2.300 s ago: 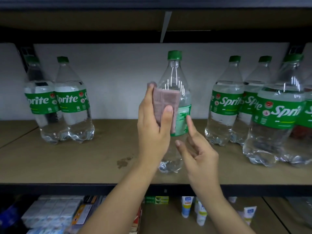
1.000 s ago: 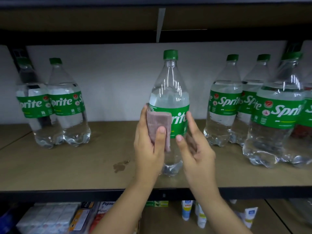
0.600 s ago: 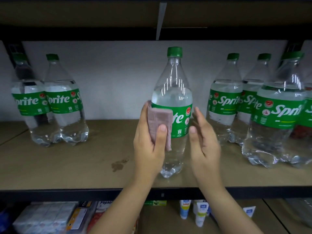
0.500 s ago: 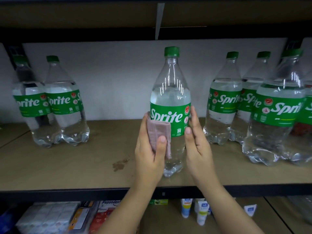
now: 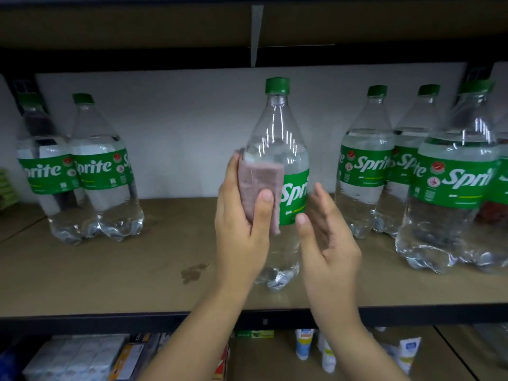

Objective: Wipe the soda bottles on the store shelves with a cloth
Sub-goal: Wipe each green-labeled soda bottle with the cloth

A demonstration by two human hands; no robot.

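Note:
A clear Sprite bottle (image 5: 277, 127) with a green cap and green label stands upright at the middle of the brown shelf (image 5: 137, 270). My left hand (image 5: 242, 232) holds a folded pinkish cloth (image 5: 259, 185) against the bottle's left side, over the label, thumb pinching the cloth. My right hand (image 5: 327, 243) hovers just right of the bottle with fingers straight; it looks a little apart from the label.
Two Sprite bottles (image 5: 101, 171) stand at the left of the shelf. Several more Sprite bottles (image 5: 456, 182) crowd the right side. A dark stain (image 5: 192, 273) marks the shelf. Boxes and tubes (image 5: 303, 343) lie on the shelf below. Another shelf board hangs overhead.
My left hand has slid the cloth up from below the label onto the label and shoulder. My right hand has come off the bottle's right side and opened.

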